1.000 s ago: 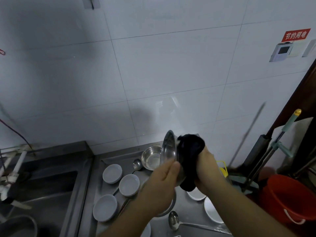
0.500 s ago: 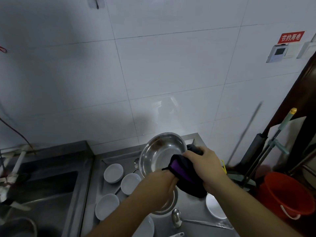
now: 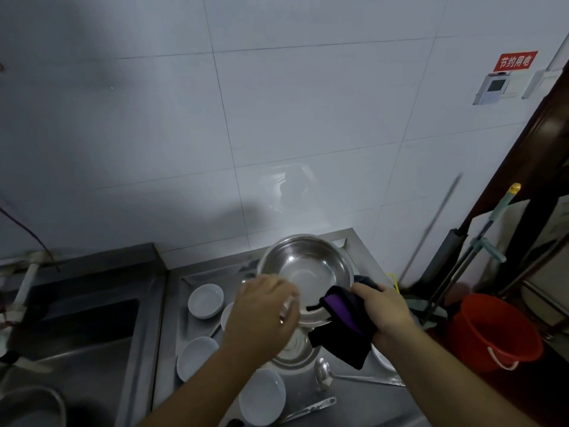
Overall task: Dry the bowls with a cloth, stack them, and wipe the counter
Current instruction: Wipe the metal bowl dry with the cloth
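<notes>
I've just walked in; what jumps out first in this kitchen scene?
A shiny steel bowl held up in the middle, its inside facing the camera: the left hand grips its near rim and the right hand clutches a black and purple cloth against its right edge. Small white bowls dot the steel counter below, and a red bucket stands at right.

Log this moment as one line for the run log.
left hand: holds steel bowl | right hand: grips cloth at rim | phase: drying

You're seeing a dim, bluish, soft picture. Glare sits on the wall tiles (image 3: 286, 192) above your fingers; a broad shadow spreads up-left. Your left hand (image 3: 264, 306) blurs slightly, and straight lines bow at the edges.
</notes>
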The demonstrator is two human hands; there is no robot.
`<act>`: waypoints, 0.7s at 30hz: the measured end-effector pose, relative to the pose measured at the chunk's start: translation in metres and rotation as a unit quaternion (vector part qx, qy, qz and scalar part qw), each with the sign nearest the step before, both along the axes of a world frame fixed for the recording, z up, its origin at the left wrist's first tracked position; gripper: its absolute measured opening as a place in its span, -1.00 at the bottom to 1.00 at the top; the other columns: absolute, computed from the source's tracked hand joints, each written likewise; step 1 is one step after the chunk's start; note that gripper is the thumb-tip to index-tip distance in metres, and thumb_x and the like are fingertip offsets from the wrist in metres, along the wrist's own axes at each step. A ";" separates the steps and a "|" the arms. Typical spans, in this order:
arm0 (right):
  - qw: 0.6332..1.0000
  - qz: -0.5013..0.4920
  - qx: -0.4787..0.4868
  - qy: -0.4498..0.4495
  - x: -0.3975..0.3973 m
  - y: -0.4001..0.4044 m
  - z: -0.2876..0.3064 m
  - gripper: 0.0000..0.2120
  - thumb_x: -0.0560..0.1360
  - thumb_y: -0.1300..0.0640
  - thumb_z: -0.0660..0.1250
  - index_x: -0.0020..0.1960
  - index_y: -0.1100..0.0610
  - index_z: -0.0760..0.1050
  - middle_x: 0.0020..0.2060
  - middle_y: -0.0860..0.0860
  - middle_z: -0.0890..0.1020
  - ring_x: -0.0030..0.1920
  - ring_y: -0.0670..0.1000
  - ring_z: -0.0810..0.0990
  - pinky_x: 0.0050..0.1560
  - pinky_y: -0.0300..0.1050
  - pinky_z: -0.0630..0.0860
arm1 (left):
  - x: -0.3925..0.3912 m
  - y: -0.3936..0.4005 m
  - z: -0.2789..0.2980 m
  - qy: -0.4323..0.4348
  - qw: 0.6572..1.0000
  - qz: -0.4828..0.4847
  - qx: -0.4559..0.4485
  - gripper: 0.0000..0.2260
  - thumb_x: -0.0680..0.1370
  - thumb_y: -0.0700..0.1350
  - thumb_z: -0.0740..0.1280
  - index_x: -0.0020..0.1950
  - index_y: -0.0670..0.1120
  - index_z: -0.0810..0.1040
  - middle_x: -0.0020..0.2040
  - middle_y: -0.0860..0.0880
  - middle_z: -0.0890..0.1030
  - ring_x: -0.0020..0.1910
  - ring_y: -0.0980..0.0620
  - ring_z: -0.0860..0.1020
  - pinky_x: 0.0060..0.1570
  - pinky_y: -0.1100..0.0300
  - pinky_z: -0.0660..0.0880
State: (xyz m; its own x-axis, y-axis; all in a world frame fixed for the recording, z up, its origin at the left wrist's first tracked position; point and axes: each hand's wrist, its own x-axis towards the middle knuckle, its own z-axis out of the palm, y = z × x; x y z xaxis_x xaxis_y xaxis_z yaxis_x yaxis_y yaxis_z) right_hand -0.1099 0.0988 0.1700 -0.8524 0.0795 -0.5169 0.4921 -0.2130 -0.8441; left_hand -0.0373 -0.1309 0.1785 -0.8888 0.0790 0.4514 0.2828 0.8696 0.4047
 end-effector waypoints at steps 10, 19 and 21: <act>0.999 0.022 0.031 -0.002 -0.022 0.031 -0.007 -0.96 0.48 0.34 0.47 -0.12 0.24 0.66 -0.34 0.21 0.67 -0.40 0.16 0.66 -0.35 -0.01 0.66 | -0.025 -0.002 -0.034 -0.253 0.807 0.126 0.518 -0.85 0.66 -0.14 0.38 -0.01 0.02 0.73 -0.06 -0.08 0.77 -0.07 -0.05 0.76 -0.04 0.07 0.70; 0.999 0.014 0.024 -0.028 -0.084 0.080 -0.041 -0.68 0.45 0.29 0.55 0.18 0.24 0.62 -0.03 0.32 0.73 -0.09 0.34 0.74 -0.09 0.24 0.72 | -0.084 0.050 -0.065 -0.304 0.655 0.171 0.670 -0.86 0.60 -0.27 0.46 0.16 -0.21 0.67 0.00 -0.24 0.76 -0.03 -0.16 0.76 -0.09 0.10 0.69; 0.999 0.010 0.025 -0.037 -0.106 0.093 -0.048 -0.64 0.43 0.28 0.57 0.20 0.24 0.61 0.03 0.35 0.71 0.06 0.41 0.71 0.07 0.40 0.67 | -0.103 0.066 -0.072 -0.314 0.643 0.187 0.674 -0.84 0.60 -0.27 0.46 0.17 -0.22 0.66 0.00 -0.24 0.76 -0.04 -0.13 0.76 -0.12 0.13 0.69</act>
State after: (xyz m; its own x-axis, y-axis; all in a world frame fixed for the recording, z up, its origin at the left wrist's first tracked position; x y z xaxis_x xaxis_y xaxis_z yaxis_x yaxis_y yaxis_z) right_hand -0.2159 0.1917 0.1216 -0.8142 0.0892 -0.5737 0.5566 -0.1612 -0.8150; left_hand -0.1402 -0.0647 0.1070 -0.7726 -0.2795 -0.5700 -0.4302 -0.4298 0.7938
